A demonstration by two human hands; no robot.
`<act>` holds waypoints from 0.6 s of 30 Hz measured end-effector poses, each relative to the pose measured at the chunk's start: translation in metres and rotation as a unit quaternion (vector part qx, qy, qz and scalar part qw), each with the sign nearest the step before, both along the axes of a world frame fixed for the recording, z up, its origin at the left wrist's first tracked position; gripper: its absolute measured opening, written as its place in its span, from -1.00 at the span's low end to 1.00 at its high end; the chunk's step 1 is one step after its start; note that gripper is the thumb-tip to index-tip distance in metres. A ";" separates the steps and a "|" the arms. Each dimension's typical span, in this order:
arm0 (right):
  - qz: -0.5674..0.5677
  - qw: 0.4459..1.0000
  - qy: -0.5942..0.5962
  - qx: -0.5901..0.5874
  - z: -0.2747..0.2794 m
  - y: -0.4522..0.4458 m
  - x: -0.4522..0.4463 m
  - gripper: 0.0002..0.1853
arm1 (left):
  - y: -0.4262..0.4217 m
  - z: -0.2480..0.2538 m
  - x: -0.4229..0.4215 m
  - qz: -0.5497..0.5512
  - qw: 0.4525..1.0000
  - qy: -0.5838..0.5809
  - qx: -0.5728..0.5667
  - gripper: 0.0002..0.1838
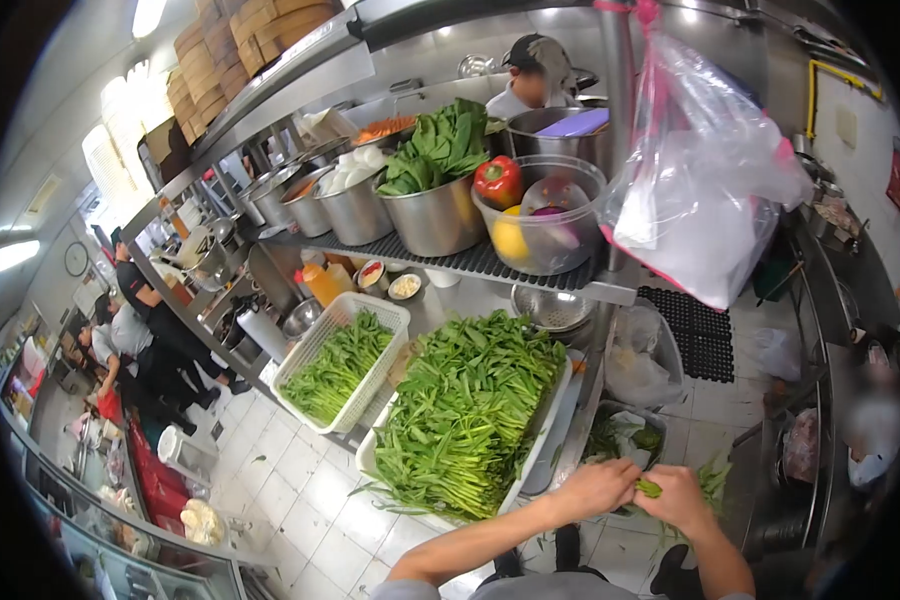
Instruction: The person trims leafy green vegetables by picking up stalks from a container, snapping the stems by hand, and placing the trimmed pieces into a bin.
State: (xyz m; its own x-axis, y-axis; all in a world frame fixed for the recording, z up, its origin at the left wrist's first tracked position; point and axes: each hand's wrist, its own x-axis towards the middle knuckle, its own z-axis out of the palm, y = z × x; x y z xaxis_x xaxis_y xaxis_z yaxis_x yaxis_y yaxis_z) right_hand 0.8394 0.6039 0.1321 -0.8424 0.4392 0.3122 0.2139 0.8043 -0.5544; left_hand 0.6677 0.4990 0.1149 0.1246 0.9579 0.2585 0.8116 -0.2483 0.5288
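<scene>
My left hand [602, 488] and my right hand [676, 497] are close together at the lower right, fingers closed on a small piece of leafy greens [650, 488]. More green leaves hang below my right hand. Just beyond my hands, a bin [625, 410] holds a plastic bag and green scraps. To the left, a big pile of long-stemmed leafy greens [470, 410] lies in a white tray [545, 440]. A white plastic basket [395, 318] beside it holds cut green stems [342, 370].
Above the counter, a shelf carries steel pots [435, 215] and a clear tub [540, 245] with peppers. A plastic bag [705, 180] hangs from the post. One person [530, 75] stands behind the shelf; others [140, 320] work at the left. Scraps lie on the tiled floor [300, 500].
</scene>
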 end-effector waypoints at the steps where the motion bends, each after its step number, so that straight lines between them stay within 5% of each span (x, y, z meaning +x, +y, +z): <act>1: -0.017 1.000 0.015 -0.006 -0.005 -0.003 0.005 -0.83 | 0.002 0.001 0.006 0.000 1.000 -0.026 -0.008 -0.80; 6: -0.090 0.981 0.081 -0.152 -0.030 0.008 0.018 -0.78 | 0.019 -0.020 0.001 -0.026 0.971 -0.238 -0.003 -0.82; 8: -0.112 0.964 -0.001 -0.243 -0.014 0.016 0.015 -0.77 | 0.031 0.001 -0.013 -0.027 0.980 -0.194 -0.021 -0.84; 14: -0.123 0.879 0.054 -0.457 -0.041 0.053 0.020 -0.77 | 0.074 -0.002 -0.031 0.115 0.988 0.050 -0.091 -0.82; 18: -0.176 0.776 0.164 -0.583 -0.049 0.064 0.032 -0.82 | 0.088 0.005 -0.032 0.133 0.982 0.028 -0.133 -0.75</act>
State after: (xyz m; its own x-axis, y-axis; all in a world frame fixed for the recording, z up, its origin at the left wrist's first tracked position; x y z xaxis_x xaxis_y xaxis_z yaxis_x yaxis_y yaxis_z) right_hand 0.8711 0.6677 0.0829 -0.5649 0.7691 -0.2990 0.0006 -0.3620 -0.9322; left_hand 0.6357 0.5868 0.1203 -0.1323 0.9912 -0.0054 0.8582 0.1173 0.4997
